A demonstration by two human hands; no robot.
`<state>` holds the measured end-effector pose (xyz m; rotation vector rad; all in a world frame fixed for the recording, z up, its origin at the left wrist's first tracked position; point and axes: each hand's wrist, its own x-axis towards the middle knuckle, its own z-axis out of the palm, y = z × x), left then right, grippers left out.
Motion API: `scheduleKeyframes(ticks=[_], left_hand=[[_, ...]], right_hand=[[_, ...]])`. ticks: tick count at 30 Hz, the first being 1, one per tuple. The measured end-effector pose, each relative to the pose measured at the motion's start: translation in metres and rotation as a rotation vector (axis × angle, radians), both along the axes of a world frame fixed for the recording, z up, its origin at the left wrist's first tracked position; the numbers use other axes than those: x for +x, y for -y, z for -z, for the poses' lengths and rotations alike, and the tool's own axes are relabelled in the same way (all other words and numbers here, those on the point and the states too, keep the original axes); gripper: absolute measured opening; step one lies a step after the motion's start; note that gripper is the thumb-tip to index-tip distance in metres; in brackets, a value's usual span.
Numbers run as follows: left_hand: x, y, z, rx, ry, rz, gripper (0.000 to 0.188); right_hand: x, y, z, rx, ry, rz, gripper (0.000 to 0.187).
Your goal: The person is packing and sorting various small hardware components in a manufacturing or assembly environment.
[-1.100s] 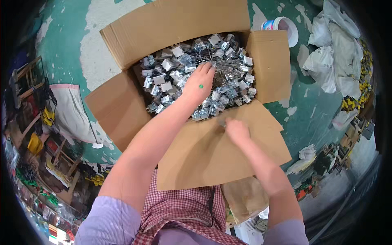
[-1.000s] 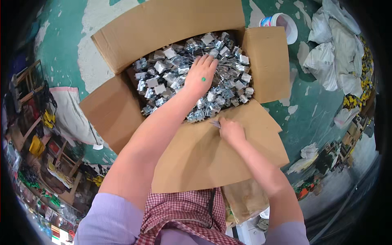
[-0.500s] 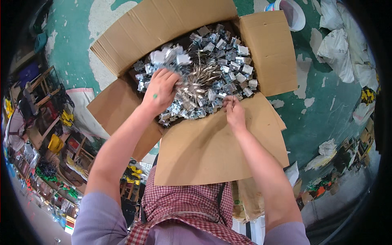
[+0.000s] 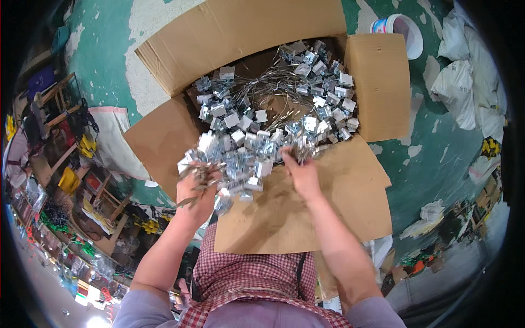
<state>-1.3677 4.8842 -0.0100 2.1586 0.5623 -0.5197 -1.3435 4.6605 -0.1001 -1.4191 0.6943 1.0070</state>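
Note:
An open cardboard box [image 4: 246, 33] holds many small silvery block-shaped metal parts [image 4: 219, 109] with thin metal stems. Over its near left corner, my left hand [image 4: 197, 197] is closed round the stems of a bunch of metal parts [image 4: 240, 158]. Their blocky heads fan out to the right, smeared by motion. My right hand [image 4: 304, 179] is at the near edge of the box, its fingers closed on thin stems of metal parts [image 4: 301, 152]. Whether these belong to the same bunch, I cannot tell. Brown cardboard shows between the stems in the middle of the box.
The near flap [image 4: 306, 224] slopes toward my checked apron [image 4: 251, 273], and the right flap [image 4: 378, 87] stands out sideways. A white bucket [image 4: 407, 35] lies beyond the box's far right corner. White sacks [image 4: 456, 87] are at the right, cluttered shelving [image 4: 60, 147] at the left.
My left hand has come toward me and left, out over the box's near corner with the bunch. My right hand has moved slightly nearer me and left. More of the box's inside shows.

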Motion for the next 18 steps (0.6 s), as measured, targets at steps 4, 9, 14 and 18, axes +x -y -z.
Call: scheduleKeyframes(ticks=[4,9,14,18], left_hand=[[-0.017,0.013,0.025,-0.093,-0.124,0.295,0.019],[-0.01,0.028,0.046,-0.493,-0.059,0.212,0.038],[0.021,0.072,0.08,-0.741,0.07,0.128,0.064],[0.033,0.083,0.115,-0.853,0.046,0.213,0.06]], right_hand=[[-0.011,0.0,-0.033,0.074,0.39,0.069,0.014],[0.01,-0.015,-0.053,0.057,0.429,-0.22,0.025],[-0.005,0.019,0.008,0.165,0.324,0.153,0.039],[0.013,0.023,-0.016,-0.313,0.353,-0.384,0.036]])
